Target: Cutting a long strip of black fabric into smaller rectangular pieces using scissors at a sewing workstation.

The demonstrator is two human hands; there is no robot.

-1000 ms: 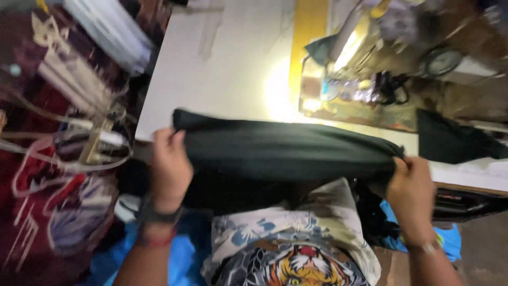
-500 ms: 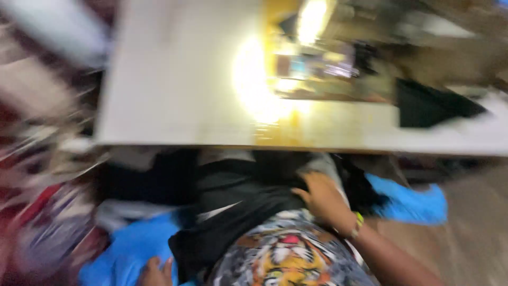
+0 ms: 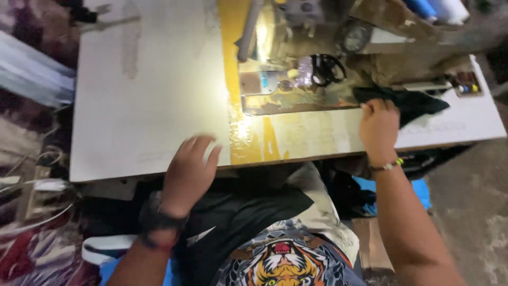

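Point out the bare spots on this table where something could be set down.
The widest free patch is the white tabletop left of the yellow strip, beyond the left hand. The sewing machine and scissors crowd the right half, where the right hand touches black cloth.

Small piece of black cloth (image 3: 405, 103), crumpled and flat on the right part of the white table, just beside the sewing machine's base, its left edge under the right hand's fingertips, its pointed right end free
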